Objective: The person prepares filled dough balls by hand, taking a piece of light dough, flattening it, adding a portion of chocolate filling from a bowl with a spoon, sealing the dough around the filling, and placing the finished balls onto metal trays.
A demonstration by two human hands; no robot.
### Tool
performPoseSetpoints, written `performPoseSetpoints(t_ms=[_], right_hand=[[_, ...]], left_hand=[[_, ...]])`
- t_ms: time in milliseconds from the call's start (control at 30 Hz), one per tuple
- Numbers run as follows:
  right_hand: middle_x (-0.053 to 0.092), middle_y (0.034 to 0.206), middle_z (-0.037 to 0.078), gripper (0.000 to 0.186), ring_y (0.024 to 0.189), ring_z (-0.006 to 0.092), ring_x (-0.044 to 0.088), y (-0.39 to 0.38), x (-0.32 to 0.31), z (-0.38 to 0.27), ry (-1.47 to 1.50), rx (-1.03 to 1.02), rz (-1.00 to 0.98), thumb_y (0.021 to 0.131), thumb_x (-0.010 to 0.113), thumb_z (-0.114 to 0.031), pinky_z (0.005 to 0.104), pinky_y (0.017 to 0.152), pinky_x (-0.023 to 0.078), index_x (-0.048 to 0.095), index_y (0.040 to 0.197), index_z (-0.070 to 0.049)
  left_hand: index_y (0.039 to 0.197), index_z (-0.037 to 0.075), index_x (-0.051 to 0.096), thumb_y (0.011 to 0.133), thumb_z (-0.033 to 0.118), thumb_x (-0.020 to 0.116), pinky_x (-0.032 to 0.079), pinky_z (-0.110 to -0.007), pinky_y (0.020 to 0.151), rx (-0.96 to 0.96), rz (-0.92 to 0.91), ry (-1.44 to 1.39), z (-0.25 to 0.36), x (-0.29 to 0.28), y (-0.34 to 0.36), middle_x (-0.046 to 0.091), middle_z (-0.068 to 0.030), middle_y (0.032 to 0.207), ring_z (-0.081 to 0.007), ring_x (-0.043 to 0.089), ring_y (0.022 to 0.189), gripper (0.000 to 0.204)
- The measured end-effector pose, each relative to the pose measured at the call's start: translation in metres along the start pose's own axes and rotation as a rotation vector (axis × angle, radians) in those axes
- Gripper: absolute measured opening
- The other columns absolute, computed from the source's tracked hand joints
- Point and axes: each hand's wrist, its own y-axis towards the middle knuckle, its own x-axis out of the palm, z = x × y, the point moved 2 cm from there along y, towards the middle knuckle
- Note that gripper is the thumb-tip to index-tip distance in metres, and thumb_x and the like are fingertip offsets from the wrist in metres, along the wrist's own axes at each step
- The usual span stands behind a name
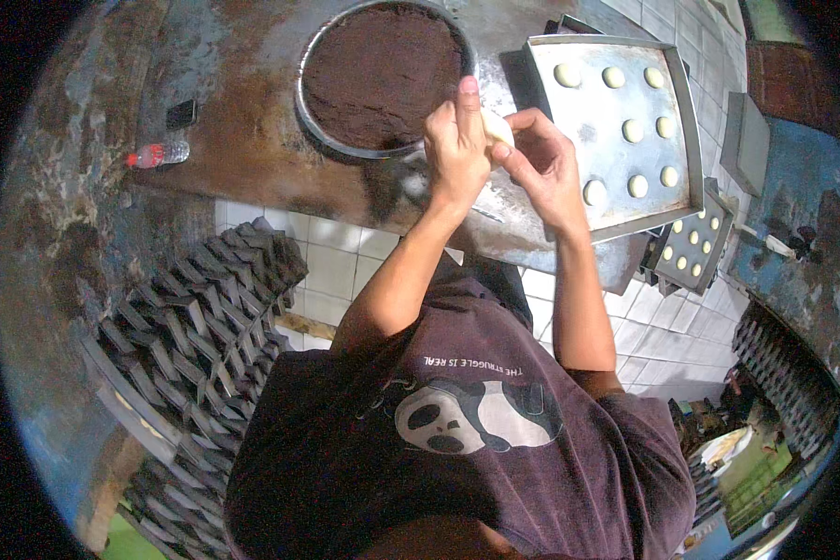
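Observation:
Over the near edge of the worktable, a pale piece of dough [497, 128] sits between my two hands. My left hand [456, 154] is closed around its left side, thumb pointing up. From the right, my right hand [549, 170] pinches the dough with bent fingers and thumb. Just beyond the left hand stands a round metal pan [305, 105] of dark brown, crumbly filling [383, 79]. A metal baking tray [574, 131] lies right of my hands, carrying several round pale dough balls [633, 131] spaced apart. The fingers partly hide the dough's shape.
On the left of the worktable [252, 159] lie a dark phone [182, 114] and a clear bottle with red parts [158, 155]. A lower tray [691, 250] with several dough balls sits at the right. Dark metal tins [196, 327] are stacked at lower left.

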Motion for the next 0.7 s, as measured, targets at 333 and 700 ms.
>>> performPoseSetpoints(t_ms=[333, 700], right_hand=[[0.071, 0.079, 0.001, 0.027, 0.07, 0.0058, 0.06, 0.034, 0.094, -0.028, 0.162, -0.127, 0.339, 0.095, 0.081, -0.024, 0.0226, 0.062, 0.047, 0.072, 0.086, 0.0], [0.07, 0.079, -0.001, 0.047, 0.069, 0.0033, 0.058, 0.042, 0.114, -0.051, 0.091, 0.165, 0.101, 0.104, 0.066, -0.044, 0.0229, 0.057, 0.045, 0.075, 0.093, 0.0]], left_hand=[[0.1, 0.006, 0.069, 0.106, 0.053, 0.057, 0.049, -0.022, 0.07, -0.318, -0.302, -0.756, 0.055, -0.078, 0.016, 0.067, 0.0027, 0.089, -0.0039, 0.061, 0.081, 0.049], [0.097, 0.007, 0.071, 0.103, 0.041, 0.067, 0.055, -0.024, 0.069, -0.194, -0.271, -0.58, 0.061, -0.129, 0.014, 0.072, -0.0015, 0.091, -0.0087, 0.068, 0.08, 0.035]])
